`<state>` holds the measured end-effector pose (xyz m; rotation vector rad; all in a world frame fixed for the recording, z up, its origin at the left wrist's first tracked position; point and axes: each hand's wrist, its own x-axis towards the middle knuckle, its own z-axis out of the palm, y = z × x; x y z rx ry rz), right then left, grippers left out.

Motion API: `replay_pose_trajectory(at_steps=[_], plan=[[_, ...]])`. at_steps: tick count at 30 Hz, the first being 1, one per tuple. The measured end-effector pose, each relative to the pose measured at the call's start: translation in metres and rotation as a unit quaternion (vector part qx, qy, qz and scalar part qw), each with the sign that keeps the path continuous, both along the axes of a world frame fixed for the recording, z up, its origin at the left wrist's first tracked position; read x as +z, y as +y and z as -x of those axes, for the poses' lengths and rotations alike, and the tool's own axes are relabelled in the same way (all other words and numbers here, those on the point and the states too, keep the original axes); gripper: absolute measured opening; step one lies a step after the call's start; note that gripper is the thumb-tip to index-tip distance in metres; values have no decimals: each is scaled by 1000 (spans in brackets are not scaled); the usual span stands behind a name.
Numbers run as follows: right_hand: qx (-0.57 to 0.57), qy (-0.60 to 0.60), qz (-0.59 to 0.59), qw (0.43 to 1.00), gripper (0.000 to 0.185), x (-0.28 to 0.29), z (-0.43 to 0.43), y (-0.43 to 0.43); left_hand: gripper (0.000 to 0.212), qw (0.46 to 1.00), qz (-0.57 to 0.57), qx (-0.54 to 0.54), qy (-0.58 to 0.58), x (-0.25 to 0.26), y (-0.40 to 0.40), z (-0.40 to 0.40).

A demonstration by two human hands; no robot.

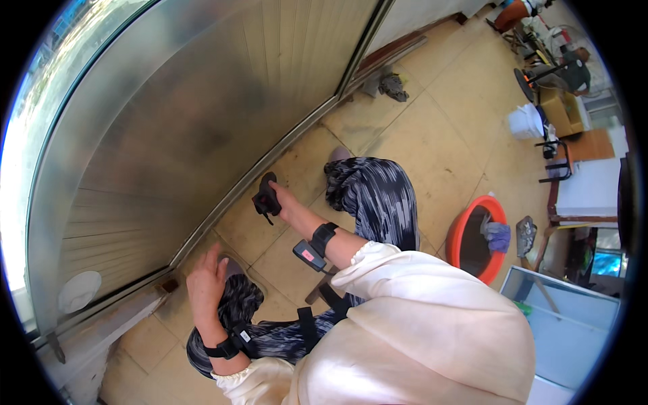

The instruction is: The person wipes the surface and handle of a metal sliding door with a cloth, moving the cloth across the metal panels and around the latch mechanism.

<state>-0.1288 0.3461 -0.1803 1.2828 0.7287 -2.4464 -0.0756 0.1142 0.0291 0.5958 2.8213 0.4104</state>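
Note:
A small black device with a short strap or cord point(267, 196) is in my right hand point(286, 201), held low over the tiled floor near the bottom rail of a framed glass door point(202, 126). What kind of device it is, I cannot tell. My left hand point(206, 283) is raised beside my left knee with the fingers apart and nothing in it. Both wrists wear black straps; a small black box point(309, 255) hangs at the right one.
An orange-red basin point(452, 248) of dark water, with a purple-grey cloth point(496, 235) over its rim, stands right. A grey rag point(393, 87) lies by the wall. A white bucket point(525, 121), a glass case point(562, 314) and a seated person point(574, 73) are farther right.

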Motion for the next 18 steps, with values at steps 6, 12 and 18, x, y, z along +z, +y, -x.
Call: replay_pose_trajectory(at_steps=[6,12,18], plan=[[-79,107,-25,991,32,48,27,-10,35,1000,-1,2,1,11,6,2],[-181,269,-139,936,27,143,68,9,35,1000,-1,1,4,12,7,3],[-210,302,-259,893,25,142,104,14,35,1000,1,3,-5,13,9,3]])
